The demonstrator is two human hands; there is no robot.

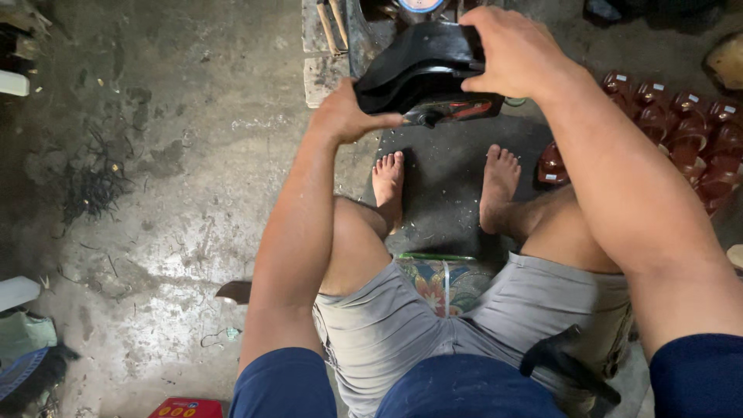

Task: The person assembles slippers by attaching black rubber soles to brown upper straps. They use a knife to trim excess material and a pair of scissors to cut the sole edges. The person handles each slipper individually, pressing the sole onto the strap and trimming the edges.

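Both hands are gripping a black sole point(422, 73) at twelve o'clock: the left hand point(348, 116) is clamping its near edge, the right hand point(515, 54) is pressing on top, steadying it against the machine point(371, 23). Maroon soles point(681, 131) are lying at two o'clock.

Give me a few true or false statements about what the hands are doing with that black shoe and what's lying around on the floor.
1. Both hands hold the black shoe. True: the left hand grips its near end, the right hand its top.
2. The person wears boots. False: both feet are bare on a dark mat.
3. Dark red shoe parts lie stacked at the right. True.
4. The person wears long trousers. False: grey shorts.
5. The shoe rests on the floor. False: it is held up in front of the knees.
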